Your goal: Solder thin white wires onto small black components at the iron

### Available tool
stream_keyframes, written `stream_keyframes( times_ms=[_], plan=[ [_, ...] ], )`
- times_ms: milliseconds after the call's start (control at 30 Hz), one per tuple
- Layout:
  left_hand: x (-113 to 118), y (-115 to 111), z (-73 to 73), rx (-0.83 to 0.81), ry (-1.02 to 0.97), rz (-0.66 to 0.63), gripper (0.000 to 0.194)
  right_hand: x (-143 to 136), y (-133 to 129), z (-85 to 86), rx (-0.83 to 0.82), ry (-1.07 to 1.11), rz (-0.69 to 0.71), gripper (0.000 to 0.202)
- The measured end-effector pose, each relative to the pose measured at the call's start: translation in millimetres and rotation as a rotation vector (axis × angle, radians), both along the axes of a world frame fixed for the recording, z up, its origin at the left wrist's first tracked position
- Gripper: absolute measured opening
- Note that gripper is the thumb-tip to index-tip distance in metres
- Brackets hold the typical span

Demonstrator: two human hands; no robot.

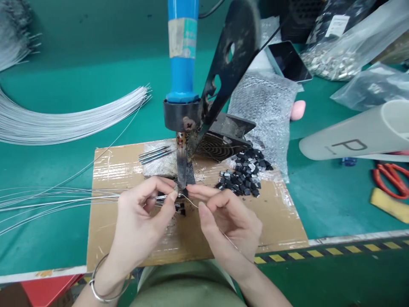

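Head view: your left hand (143, 217) and right hand (233, 221) meet fingertip to fingertip over the cardboard sheet (275, 221), under the dark tip (182, 170) of the blue-handled iron (182, 81).
Left hand: your thumb and forefinger pinch a slim wire (161, 197) near its end.
Right hand: your thumb and a curled finger pinch a thin strand (192, 202), while your forefinger reaches toward a small black piece (184, 192).
Slim wire: at your left fingertips; it should be light and springy, perhaps smooth enough to roll, so hold it close behind its end.
Thin strand: it spans the gap between your hands and trails past your right palm; likely soft and easily bent, so pinch it a little back from its end, clear of the heat.
Black piece: just beyond your left fingertips; your fingers crowd it, so I can't tell whether it touches the wire. It looks light and hard; take it by the sides.
Iron tip: just above your fingertips, probably hot.
Pile: more black pieces (244, 172) lie beyond your right hand.
Loose wires: these (64, 195) stretch away left of your left hand.
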State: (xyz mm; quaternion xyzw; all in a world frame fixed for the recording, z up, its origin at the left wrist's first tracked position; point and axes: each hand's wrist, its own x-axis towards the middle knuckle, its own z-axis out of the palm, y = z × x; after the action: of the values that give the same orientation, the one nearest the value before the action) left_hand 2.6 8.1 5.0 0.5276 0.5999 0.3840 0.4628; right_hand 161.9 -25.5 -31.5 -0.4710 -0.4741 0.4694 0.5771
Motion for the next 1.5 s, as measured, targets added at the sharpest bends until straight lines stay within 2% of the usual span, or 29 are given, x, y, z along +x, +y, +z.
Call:
stream_keyframes(
  times_ms=[267, 667, 1033, 1500],
  plan=[
    [1.2, 1.6, 2.3, -0.015, 0.022, -0.014, 0.013, 0.7, -1.6, -1.0, 0.008, -0.026, -0.010, 0.023],
    [-3.0, -3.9, -2.3, 0.023, 0.010, -0.030, 0.014, 0.7, -2.8, -0.5, 0.015, -0.054, -0.013, 0.022],
    [0.7, -1.4, 1.0, 0.030, -0.014, 0.023, 0.013, -0.7, -3.8, 0.6, 0.019, -0.059, -0.018, 0.021],
    [-2.1, -2.7, 0.5, 0.010, 0.053, -0.038, 0.014, -2.2, -1.9, 4.4, 0.106, -0.265, -0.061, 0.021]
  ],
)
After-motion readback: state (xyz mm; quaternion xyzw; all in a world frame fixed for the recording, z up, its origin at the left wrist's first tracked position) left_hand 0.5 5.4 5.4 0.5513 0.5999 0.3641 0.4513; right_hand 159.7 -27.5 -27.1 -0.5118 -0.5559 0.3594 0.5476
